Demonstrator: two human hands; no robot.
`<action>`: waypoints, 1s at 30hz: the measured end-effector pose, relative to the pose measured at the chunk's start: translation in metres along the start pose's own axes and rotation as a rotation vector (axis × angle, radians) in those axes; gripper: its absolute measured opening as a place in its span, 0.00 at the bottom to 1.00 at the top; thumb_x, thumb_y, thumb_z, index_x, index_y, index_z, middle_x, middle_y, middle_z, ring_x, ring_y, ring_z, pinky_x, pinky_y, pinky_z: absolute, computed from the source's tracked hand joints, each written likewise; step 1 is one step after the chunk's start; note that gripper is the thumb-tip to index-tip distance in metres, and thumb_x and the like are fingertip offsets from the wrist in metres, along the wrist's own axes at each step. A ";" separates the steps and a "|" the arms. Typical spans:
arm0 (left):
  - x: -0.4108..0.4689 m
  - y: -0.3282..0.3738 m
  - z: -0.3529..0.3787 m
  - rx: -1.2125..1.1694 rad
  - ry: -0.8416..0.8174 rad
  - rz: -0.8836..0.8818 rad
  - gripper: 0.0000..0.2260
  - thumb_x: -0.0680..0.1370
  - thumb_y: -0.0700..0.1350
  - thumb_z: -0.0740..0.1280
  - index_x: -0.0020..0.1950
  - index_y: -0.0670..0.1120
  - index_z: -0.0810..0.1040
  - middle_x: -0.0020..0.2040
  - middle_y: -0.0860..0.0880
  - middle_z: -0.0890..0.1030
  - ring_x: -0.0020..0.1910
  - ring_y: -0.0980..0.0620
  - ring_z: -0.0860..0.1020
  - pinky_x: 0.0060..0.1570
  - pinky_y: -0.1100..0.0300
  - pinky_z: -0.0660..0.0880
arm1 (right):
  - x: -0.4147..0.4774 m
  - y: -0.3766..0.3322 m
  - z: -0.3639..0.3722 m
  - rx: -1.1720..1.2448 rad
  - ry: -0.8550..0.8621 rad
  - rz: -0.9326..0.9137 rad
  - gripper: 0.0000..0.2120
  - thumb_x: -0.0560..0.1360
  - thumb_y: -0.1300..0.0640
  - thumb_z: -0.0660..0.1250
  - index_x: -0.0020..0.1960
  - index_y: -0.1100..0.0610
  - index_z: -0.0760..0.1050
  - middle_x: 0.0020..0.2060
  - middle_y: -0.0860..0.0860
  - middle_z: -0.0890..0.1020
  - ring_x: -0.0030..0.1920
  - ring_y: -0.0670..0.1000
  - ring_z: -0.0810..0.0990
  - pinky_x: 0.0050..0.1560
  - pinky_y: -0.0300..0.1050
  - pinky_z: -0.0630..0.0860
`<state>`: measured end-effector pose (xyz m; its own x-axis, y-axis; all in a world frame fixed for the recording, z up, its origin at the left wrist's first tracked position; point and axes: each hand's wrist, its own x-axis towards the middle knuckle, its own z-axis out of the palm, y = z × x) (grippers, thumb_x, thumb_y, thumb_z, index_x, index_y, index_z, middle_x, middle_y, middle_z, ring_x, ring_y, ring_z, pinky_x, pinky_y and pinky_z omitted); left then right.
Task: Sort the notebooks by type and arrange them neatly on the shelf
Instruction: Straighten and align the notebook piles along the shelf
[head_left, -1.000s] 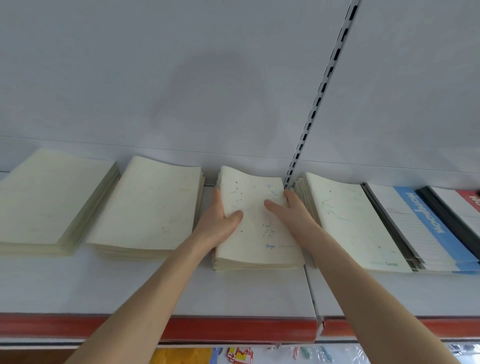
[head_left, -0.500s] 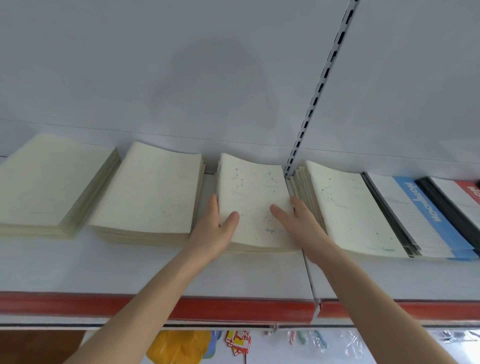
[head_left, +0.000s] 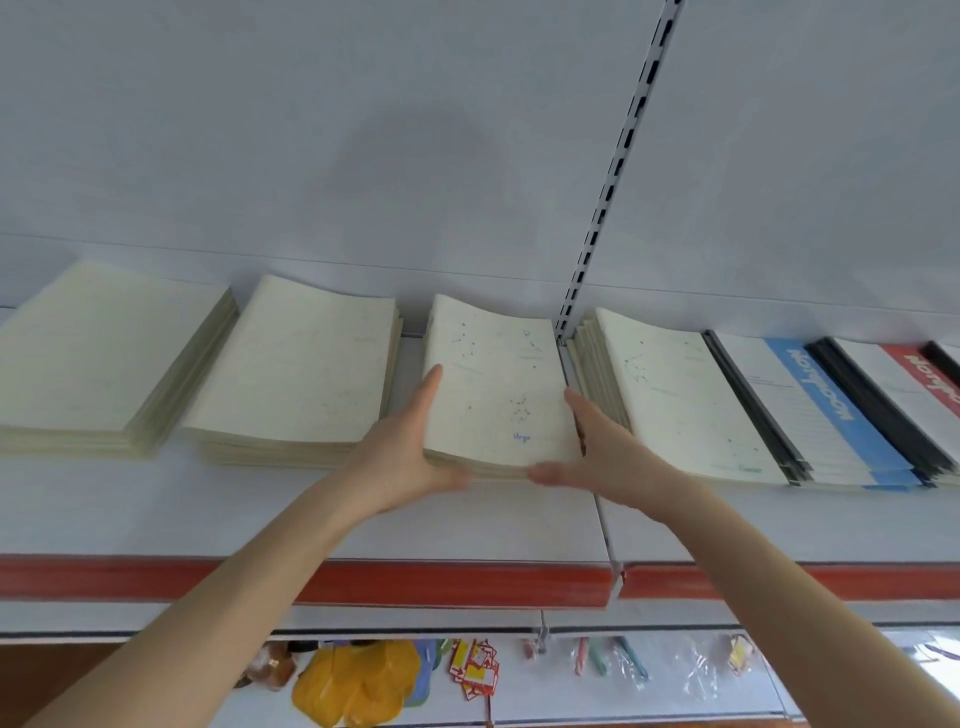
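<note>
A stack of cream notebooks with blue constellation print (head_left: 493, 384) lies flat in the middle of the white shelf (head_left: 467, 525). My left hand (head_left: 405, 457) presses straight fingers along the stack's left side, its thumb at the front edge. My right hand (head_left: 608, 457) does the same on the right side, thumb against the front edge. Two plain cream stacks (head_left: 104, 353) (head_left: 301, 369) lie to the left. Another constellation stack (head_left: 670, 395) lies to the right, then blue-striped notebooks (head_left: 810, 405) and red-striped notebooks (head_left: 930, 384).
A slotted metal upright (head_left: 618, 171) runs up the white back panel just behind the middle stack. A red strip (head_left: 441, 579) edges the shelf front. Below hang a yellow bag (head_left: 358, 680) and small packaged items (head_left: 475, 670).
Both hands slid back from on top of the middle stack to its sides and front corners. The thumbs left the cover and now sit at the front edge.
</note>
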<state>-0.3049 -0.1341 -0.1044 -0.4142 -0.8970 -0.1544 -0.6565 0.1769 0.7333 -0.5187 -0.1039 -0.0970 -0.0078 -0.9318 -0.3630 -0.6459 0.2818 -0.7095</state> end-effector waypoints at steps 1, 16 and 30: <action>-0.002 -0.002 0.002 0.078 -0.019 0.004 0.48 0.71 0.46 0.74 0.76 0.57 0.40 0.64 0.51 0.73 0.47 0.53 0.77 0.43 0.67 0.70 | -0.002 -0.001 0.001 -0.094 -0.029 0.003 0.51 0.67 0.49 0.74 0.76 0.51 0.42 0.70 0.49 0.65 0.68 0.52 0.66 0.65 0.41 0.64; -0.008 -0.019 0.024 0.160 0.199 0.070 0.36 0.77 0.35 0.64 0.76 0.56 0.48 0.48 0.49 0.70 0.45 0.54 0.71 0.48 0.65 0.63 | -0.002 0.001 0.013 -0.379 0.135 -0.129 0.42 0.72 0.61 0.70 0.75 0.52 0.48 0.64 0.56 0.69 0.61 0.56 0.71 0.58 0.44 0.68; -0.007 -0.023 0.031 0.188 0.257 0.117 0.35 0.77 0.34 0.64 0.76 0.53 0.49 0.46 0.48 0.72 0.45 0.52 0.71 0.47 0.63 0.66 | -0.004 0.001 0.009 -0.293 0.132 -0.104 0.42 0.72 0.62 0.70 0.76 0.52 0.48 0.68 0.55 0.65 0.65 0.55 0.67 0.57 0.41 0.66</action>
<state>-0.3066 -0.1198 -0.1410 -0.3372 -0.9346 0.1131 -0.7282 0.3351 0.5979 -0.5120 -0.0976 -0.1018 -0.0169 -0.9791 -0.2025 -0.8404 0.1236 -0.5277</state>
